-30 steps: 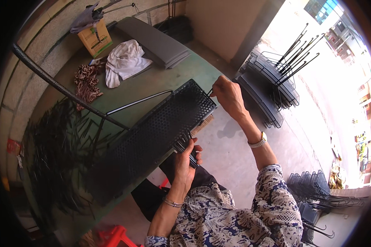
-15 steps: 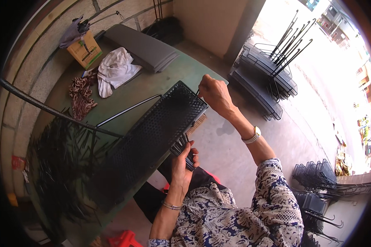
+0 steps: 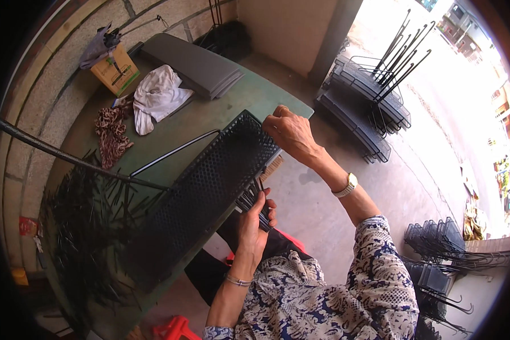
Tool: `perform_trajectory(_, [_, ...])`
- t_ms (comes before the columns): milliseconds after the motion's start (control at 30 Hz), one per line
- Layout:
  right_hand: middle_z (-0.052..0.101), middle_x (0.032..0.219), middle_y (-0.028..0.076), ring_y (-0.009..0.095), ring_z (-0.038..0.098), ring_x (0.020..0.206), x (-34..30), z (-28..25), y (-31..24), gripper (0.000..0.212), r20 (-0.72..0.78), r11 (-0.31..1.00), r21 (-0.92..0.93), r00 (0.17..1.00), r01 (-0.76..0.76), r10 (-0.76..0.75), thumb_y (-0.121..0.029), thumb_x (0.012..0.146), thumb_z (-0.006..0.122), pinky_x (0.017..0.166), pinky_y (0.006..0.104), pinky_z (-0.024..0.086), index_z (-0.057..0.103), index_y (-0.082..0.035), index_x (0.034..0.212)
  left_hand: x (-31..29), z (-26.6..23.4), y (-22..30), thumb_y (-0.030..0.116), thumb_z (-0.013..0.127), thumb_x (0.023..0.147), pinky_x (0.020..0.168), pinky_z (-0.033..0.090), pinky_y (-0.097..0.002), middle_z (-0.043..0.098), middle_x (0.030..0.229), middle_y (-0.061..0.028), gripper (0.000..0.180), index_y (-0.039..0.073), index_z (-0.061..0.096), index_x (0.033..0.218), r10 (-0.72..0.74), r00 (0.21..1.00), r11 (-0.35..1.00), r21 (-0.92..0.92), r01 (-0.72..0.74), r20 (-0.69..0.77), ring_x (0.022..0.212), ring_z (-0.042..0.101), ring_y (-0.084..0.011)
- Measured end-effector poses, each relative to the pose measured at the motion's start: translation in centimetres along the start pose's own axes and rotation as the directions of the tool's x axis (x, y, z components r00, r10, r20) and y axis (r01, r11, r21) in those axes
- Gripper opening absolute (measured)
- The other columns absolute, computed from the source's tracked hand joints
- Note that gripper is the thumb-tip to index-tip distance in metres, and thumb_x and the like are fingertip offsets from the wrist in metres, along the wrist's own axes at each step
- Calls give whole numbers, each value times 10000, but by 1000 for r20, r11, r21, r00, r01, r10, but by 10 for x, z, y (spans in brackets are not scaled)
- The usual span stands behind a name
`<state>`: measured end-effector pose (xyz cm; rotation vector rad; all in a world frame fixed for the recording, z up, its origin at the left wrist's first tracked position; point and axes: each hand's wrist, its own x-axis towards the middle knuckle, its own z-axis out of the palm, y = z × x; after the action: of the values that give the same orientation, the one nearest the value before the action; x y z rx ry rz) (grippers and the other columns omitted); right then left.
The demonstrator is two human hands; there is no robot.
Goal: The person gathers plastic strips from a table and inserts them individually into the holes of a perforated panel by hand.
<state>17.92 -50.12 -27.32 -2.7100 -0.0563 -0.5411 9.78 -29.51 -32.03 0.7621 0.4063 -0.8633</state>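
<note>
A long black mesh basket [image 3: 207, 170] lies slantwise across the green table [image 3: 270, 102], with a thin metal rod handle along its left side. My right hand [image 3: 292, 134] is at the basket's far right corner, its fingers pinched together over the rim. What sits between those fingertips is hidden by the hand. Below the basket's right edge, my left hand [image 3: 254, 218] is closed round a bundle of thin black strips [image 3: 249, 199]. A larger heap of similar black strips [image 3: 88, 226] spreads over the left of the table.
A white cloth [image 3: 157, 96], a patterned brown cloth [image 3: 112, 133], stacked grey sheets [image 3: 192, 63] and a yellow carton [image 3: 114, 69] lie at the back. Black mesh racks [image 3: 362, 107] stand on the floor beyond the table, with more racks [image 3: 436, 249] at right. A red plastic stool [image 3: 175, 328] is below.
My right hand has shifted slightly left, further over the basket's end rim. My left hand keeps its hold on the strips and has hardly moved.
</note>
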Motion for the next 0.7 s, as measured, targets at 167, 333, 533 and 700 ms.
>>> perform_trajectory(167, [557,833,109,275,589,724,1,2,-4,132,7,979,-200,999,-47,49,-210,837,629,591,388,475,709,-165,930,-2,5,0,273,638,915,478,377,-234,572,756,-21,297,59,593,1116,31,999,999,-11,-31,6,586,505,-90])
perform_trajectory(333, [552,826,91,245,575,748,0,-1,-4,176,15,980,-197,1000,-3,6,-219,824,650,600,372,469,727,-207,982,-7,7,1,279,647,909,475,380,-230,593,766,-26,302,58,597,1108,50,999,999,0,-50,1,592,522,-89])
perform_trajectory(533, [562,854,84,237,582,795,-7,-2,-11,188,24,975,-188,992,-116,123,-243,836,666,639,361,470,724,-168,998,-10,9,2,276,663,896,464,371,-228,599,756,-36,308,42,609,1088,75,997,997,-14,-74,9,577,521,-93])
perform_trajectory(700, [621,843,117,244,624,760,-30,-25,-35,263,223,956,211,963,-202,154,-270,878,647,668,359,487,691,-60,1031,-9,1,6,256,657,899,476,375,-232,610,775,-41,282,68,586,1097,64,998,998,-7,-64,20,602,541,-106])
